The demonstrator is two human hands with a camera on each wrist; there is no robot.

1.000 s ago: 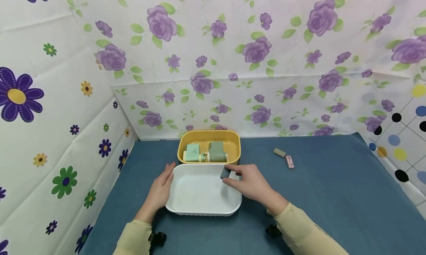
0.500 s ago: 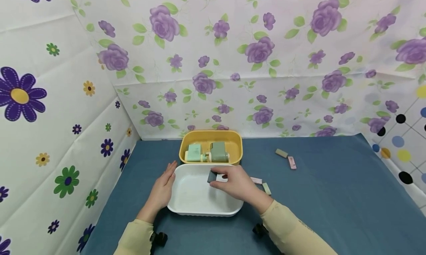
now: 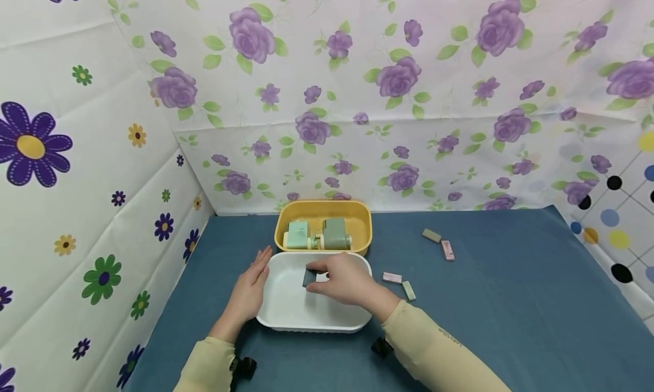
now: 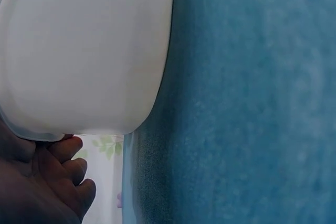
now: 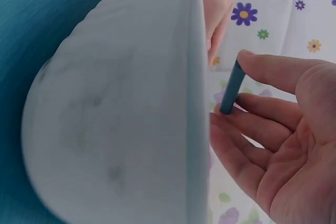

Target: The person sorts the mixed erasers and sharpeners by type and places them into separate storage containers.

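Note:
In the head view a white tray (image 3: 286, 315) lies on the blue cloth. My left hand (image 3: 248, 292) rests against its left side, fingers pointing forward; in the left wrist view the fingertips touch the tray's end. Over the tray's inside, my right hand (image 3: 343, 281) pinches a small dark blue-grey block, perhaps an eraser (image 3: 309, 277), between thumb and fingers. The right wrist view shows that eraser (image 5: 232, 88) edge-on as a thin slab, held above rim level. Part of the tray's floor is hidden by the right hand.
Behind the white tray stands a yellow tray (image 3: 365, 227) holding a mint device (image 3: 298, 234) and a grey-green one (image 3: 335, 233). To the right lie small blocks: pink (image 3: 447, 250), olive (image 3: 431, 235), pale pink (image 3: 392, 278) and light green (image 3: 409, 290). Patterned cloth walls rise behind and left.
My right hand has moved left across the white tray with the eraser in its pinch, uncovering the pale pink and light green blocks. The left hand has stayed at the tray's side.

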